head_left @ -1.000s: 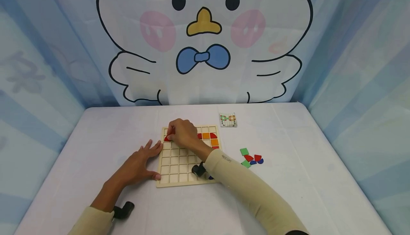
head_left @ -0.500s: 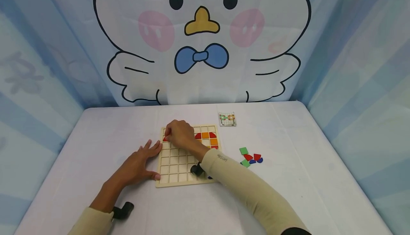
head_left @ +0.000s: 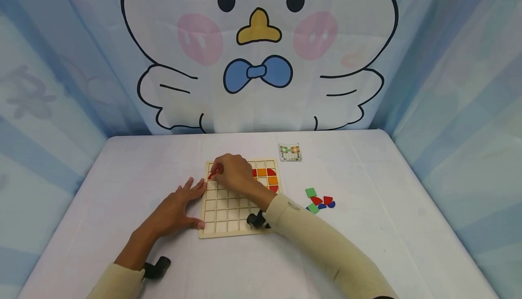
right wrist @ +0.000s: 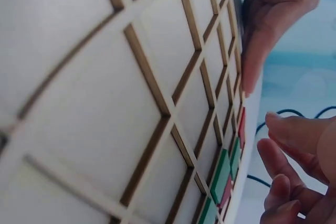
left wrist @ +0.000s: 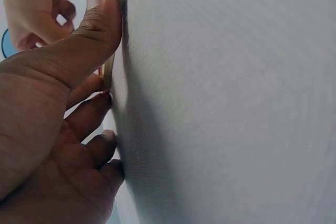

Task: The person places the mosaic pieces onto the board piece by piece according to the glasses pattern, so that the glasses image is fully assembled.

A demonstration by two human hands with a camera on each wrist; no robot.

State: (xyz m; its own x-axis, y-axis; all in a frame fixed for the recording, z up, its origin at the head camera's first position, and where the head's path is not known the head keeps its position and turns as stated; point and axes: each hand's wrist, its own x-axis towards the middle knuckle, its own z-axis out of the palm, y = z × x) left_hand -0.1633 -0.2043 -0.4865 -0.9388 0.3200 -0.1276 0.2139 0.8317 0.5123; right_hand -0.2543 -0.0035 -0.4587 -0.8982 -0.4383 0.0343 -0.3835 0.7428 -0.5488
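A wooden grid board lies on the white table. My left hand is spread along its left edge; thumb and fingertips touch the rim, the thumb showing in the left wrist view. Over the board's upper left is my right hand, fingers loosely bent close to a red tile in a cell. In the right wrist view the thumb stands apart from the fingers, and I see nothing between them. Green tiles sit in the board there. Orange tiles and red tiles fill cells at upper right.
Loose tiles lie right of the board: green, red and blue. A small pattern card rests behind it to the right. The right forearm covers the board's lower right corner. Printed curtains surround the table.
My right hand stays over the upper left cells; its fingertips have shifted slightly and lifted a little from the red tile. The left hand has not moved.
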